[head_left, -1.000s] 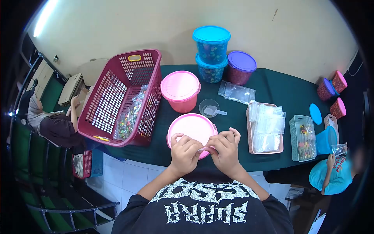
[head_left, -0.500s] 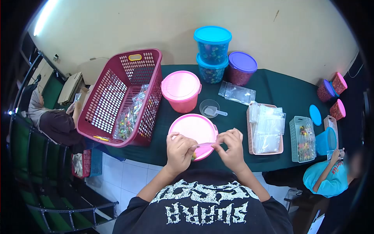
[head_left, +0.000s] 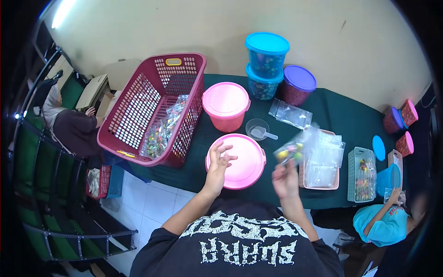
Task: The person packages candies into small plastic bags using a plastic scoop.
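My right hand (head_left: 286, 181) grips a small clear plastic bag of colourful pieces (head_left: 291, 151), held up to the right of a pink-lidded tub. The bag is blurred by motion. Over the left part of the pink lid (head_left: 242, 161), my left hand (head_left: 218, 167) holds nothing, its fingers apart and partly curled. Behind that tub stands another pink tub (head_left: 226, 104), lid on. A clear bowl with a small white scoop (head_left: 260, 132) lies between the tubs and some flat clear bags (head_left: 290, 114). Close to my right hand is a pink basket of empty bags (head_left: 321, 173).
At left stands a big maroon basket (head_left: 180, 134) with filled bags inside. Blue tubs (head_left: 266, 67) and a purple-lidded tub (head_left: 299, 85) are at the back. A green basket (head_left: 362, 175) holds filled bags. One person (head_left: 76, 129) is at left, another (head_left: 383, 224) at right.
My hands have parted. My left hand has let go and opened; my right hand has moved right and lifted the filled bag. The camera view has shifted slightly.
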The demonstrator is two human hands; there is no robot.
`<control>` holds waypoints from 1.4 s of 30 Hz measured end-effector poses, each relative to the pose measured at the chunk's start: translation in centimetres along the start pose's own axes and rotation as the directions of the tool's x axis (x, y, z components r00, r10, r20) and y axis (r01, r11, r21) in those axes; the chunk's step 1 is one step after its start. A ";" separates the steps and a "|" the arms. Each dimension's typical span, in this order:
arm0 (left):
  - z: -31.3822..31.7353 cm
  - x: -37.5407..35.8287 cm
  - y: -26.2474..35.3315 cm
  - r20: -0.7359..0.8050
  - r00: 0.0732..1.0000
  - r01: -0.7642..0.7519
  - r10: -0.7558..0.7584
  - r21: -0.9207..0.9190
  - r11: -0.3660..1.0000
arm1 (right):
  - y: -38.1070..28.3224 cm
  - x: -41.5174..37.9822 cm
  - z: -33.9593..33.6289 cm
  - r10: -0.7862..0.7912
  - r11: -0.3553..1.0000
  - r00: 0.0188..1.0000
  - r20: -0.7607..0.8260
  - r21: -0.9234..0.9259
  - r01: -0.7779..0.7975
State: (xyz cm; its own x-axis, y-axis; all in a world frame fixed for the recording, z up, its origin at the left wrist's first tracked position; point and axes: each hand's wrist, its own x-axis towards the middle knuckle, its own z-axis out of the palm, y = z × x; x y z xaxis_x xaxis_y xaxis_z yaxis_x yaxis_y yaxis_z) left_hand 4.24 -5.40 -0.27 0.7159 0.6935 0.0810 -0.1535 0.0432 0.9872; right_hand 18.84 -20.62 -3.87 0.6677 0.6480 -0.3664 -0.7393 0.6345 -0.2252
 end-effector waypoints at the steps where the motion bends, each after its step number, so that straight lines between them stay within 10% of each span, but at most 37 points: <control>1: -0.1 -0.1 -0.4 -0.011 1.000 0.016 -0.016 0.016 1.000 | -0.8 0.3 -0.2 -0.014 1.000 0.999 -0.041 -0.019 0.013; 6: -1.1 -0.7 -1.2 0.141 0.968 0.199 -0.206 0.062 0.978 | 0.2 0.1 -2.6 0.176 0.984 0.970 0.165 -0.049 -0.170; 10: -2.3 -0.8 -0.9 0.267 0.933 0.225 -0.242 0.092 0.970 | 2.0 0.6 -0.3 0.090 0.955 0.996 -0.023 -0.283 -0.093; 11: -2.8 -0.8 -1.0 0.303 0.915 0.241 -0.267 0.121 0.963 | 1.6 0.4 -1.7 0.276 0.890 0.930 0.242 -0.430 -0.152; 14: -4.1 -0.6 0.6 0.330 0.887 0.277 -0.324 0.182 0.943 | 3.6 -0.4 1.2 0.301 0.765 0.953 -0.010 -0.594 -0.248; 30: -21.2 3.4 12.8 0.045 0.995 0.085 -0.086 0.032 0.996 | 20.0 1.5 20.6 0.455 0.286 0.813 0.364 -0.924 0.254; 32: -24.6 4.9 13.4 0.032 0.996 0.080 -0.083 0.076 0.994 | 23.7 3.0 21.8 0.421 0.482 0.811 0.406 -0.858 0.179; 42: -32.7 8.1 10.7 0.062 0.964 0.261 -0.258 -0.045 0.964 | 31.0 8.1 20.9 0.450 0.547 0.869 0.207 -0.833 -0.085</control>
State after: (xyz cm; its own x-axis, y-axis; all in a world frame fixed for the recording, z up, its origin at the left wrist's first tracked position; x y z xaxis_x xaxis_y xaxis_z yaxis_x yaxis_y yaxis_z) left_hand -13.84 24.21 6.43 0.7719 0.6132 -0.1678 0.0080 0.2545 0.9670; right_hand 3.14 13.16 5.03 0.2653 0.9357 -0.2325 -0.5329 -0.0587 -0.8441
